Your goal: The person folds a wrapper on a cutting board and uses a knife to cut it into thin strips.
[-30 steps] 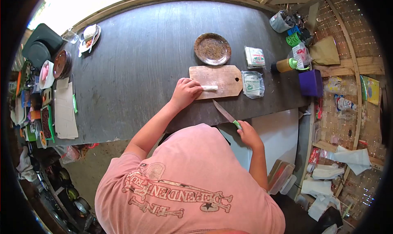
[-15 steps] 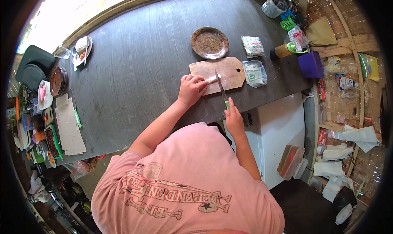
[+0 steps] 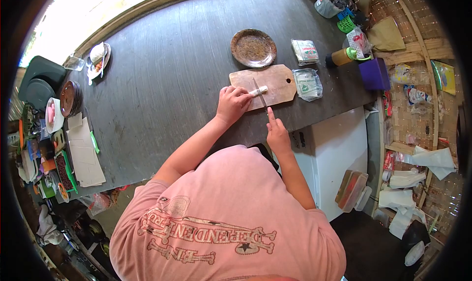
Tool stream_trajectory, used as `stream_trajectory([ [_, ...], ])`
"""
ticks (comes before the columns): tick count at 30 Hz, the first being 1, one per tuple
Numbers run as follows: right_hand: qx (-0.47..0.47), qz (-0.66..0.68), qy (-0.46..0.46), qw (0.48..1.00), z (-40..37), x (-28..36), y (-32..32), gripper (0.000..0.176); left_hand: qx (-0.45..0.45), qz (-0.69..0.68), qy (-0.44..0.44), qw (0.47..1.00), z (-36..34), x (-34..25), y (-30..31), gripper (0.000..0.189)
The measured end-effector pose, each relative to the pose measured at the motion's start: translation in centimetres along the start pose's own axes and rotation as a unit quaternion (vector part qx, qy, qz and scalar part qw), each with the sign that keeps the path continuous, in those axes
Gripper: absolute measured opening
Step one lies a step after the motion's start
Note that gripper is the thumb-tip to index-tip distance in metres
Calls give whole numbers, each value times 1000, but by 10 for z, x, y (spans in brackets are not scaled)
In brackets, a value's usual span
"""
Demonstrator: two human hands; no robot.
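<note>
On the wooden cutting board (image 3: 277, 84) lies a short white stick-shaped piece of food (image 3: 262, 89); its exact kind I cannot make out. My left hand (image 3: 233, 104) is closed on the left end of this piece and presses it to the board. My right hand (image 3: 278, 134) grips a knife (image 3: 264, 102), its handle mostly hidden by the fingers. The narrow blade crosses the white piece at a slant, just right of my left fingertips. Behind the board stands a brown speckled plate (image 3: 253, 48).
Right of the board lie two plastic-wrapped packets, one green-printed (image 3: 308, 84) and one behind it (image 3: 305, 52). A bottle (image 3: 339, 58) and a purple container (image 3: 373, 74) stand farther right. Far left are a plate of food (image 3: 106, 59), stacked brown plates (image 3: 70, 99) and cardboard (image 3: 84, 153).
My right hand and the knife have moved forward and left, so the blade now reaches farther across the white piece. My left hand keeps its hold in nearly the same place.
</note>
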State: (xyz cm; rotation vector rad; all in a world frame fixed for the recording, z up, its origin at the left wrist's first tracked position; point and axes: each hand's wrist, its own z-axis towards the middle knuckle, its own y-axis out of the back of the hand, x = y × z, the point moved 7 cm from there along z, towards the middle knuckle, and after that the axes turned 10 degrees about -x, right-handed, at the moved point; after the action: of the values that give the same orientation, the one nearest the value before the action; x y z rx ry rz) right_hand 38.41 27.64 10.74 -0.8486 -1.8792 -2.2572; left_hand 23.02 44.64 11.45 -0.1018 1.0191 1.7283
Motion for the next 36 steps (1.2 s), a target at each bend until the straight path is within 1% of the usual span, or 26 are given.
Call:
stream_trajectory([
  [5,-22,21,13,999,-1,1,2,75,2,6,-4,1000,0,-1,1,14],
  [7,4,-2,3,1000,-2,-1,-4,74,-1,6,-7,1000,0,-2,1,15],
  [10,20,-32,-3,999,0,1,-2,74,-3,7,-5,1000,0,-2,1,15],
  [19,56,-38,-23,997,3,4,1,73,1,17,-2,1000,-1,-1,-1,16],
  [26,76,-51,-16,996,11,11,15,72,-8,15,-6,1000,0,-2,0,16],
  [28,99,-69,-23,992,14,10,16,74,-7,16,-5,1000,-1,-1,-1,16],
  [32,69,-68,-37,995,-2,-5,-15,76,-2,22,-1,1000,0,-3,1,16],
  [35,39,-67,-19,997,8,3,-11,80,-1,18,-3,1000,-1,-1,-1,17],
  [36,62,-96,-17,993,5,12,-6,83,-1,18,-2,1000,-2,-2,-2,17],
])
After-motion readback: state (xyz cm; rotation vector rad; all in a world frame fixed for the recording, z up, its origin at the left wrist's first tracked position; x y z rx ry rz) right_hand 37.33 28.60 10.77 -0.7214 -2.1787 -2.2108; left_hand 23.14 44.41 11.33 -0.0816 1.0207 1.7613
